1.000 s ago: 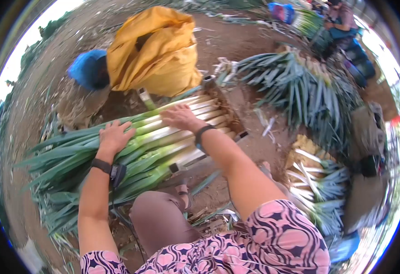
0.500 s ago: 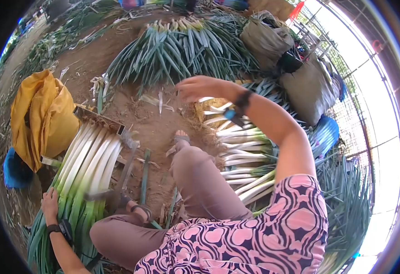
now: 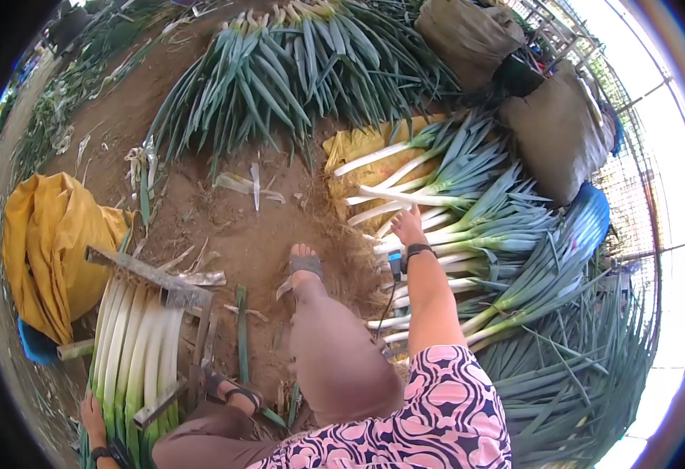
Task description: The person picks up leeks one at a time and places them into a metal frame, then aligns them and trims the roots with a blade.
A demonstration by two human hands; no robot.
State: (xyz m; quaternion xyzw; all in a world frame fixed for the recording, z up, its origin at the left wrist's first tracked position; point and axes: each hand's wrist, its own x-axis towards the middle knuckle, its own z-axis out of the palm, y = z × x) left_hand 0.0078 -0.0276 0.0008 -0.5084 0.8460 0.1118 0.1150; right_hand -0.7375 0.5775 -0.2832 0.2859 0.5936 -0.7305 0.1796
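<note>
At the lower left my left hand (image 3: 92,418) rests along the outer side of a row of leeks (image 3: 135,332), its fingers extended. These leeks lie side by side in a metal-edged frame (image 3: 162,288), white shanks away from me and green leaves toward me. My right hand (image 3: 409,225) is stretched out to the right with fingers apart, its fingertips right at the white shanks of a loose pile of leeks (image 3: 428,195). Part of that pile lies on a flat yellow sack (image 3: 342,152). A dark wristband (image 3: 418,249) is on my right wrist.
A large heap of leeks (image 3: 280,78) spreads across the ground ahead. A crumpled yellow sack (image 3: 57,254) stands at the left. Stuffed grey-brown sacks (image 3: 557,129) and a blue bundle (image 3: 588,219) sit at the right by a wire fence. My sandalled foot (image 3: 305,270) is in the middle.
My right arm has swung down and right, from over the bare soil to the leek pile. My left hand stays by the framed leeks. The view has shifted.
</note>
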